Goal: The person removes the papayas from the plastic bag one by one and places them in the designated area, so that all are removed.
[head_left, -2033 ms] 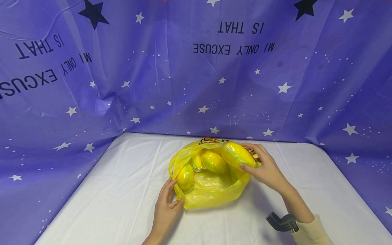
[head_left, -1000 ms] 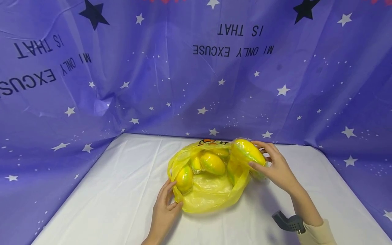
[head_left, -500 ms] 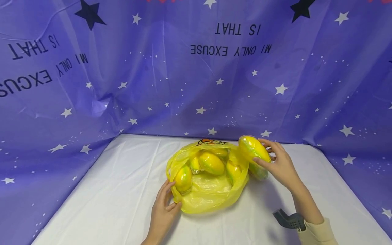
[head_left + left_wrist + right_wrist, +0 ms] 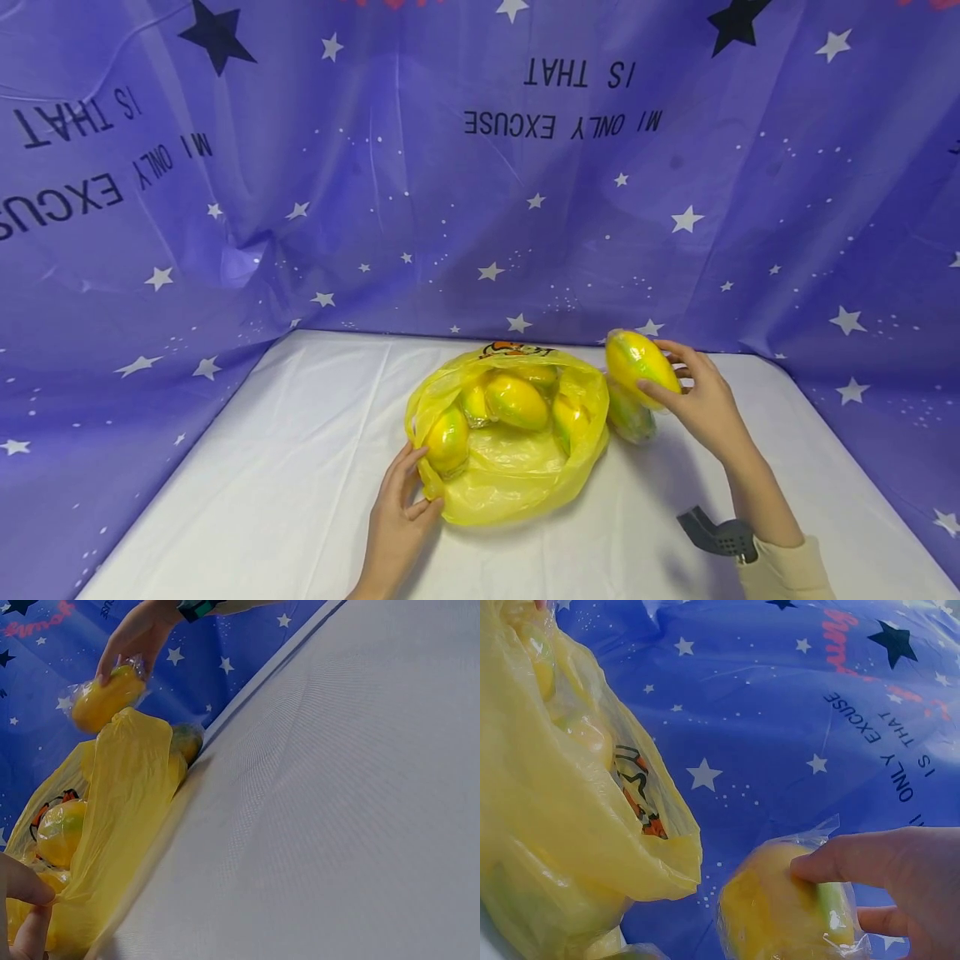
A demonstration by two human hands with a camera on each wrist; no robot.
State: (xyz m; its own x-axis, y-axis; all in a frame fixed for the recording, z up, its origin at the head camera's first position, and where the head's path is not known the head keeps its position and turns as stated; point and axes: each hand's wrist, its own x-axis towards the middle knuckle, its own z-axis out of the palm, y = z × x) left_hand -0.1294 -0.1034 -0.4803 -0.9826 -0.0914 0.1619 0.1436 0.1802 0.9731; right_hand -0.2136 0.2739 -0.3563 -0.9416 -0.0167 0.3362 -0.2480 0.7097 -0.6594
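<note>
A yellow plastic bag (image 4: pixel 517 500) stands wide-mouthed on the table, with several yellow-green mangoes in clear wrap inside, one mango (image 4: pixel 517 402) in the middle. My left hand (image 4: pixel 397 517) pinches the bag's near left rim between thumb and fingers, as the left wrist view also shows. Right of the bag, my right hand (image 4: pixel 701 408) holds a wrapped mango (image 4: pixel 637 362) up off the table, thumb on its near side. Below that one, another wrapped mango (image 4: pixel 632 417) lies outside against the bag's right side, partly covered. The right wrist view shows the held mango (image 4: pixel 761 900) close up.
A white cloth covers the table (image 4: pixel 262 467). Behind and at both sides hangs a purple-blue curtain (image 4: pixel 450 208) with stars and lettering. A dark device (image 4: pixel 716 537) sits on the right wrist, by a beige sleeve.
My right hand has lifted the mango out of the bag's right side and carried it rightward, uncovering the mango outside the bag. The left hand keeps its hold on the rim.
</note>
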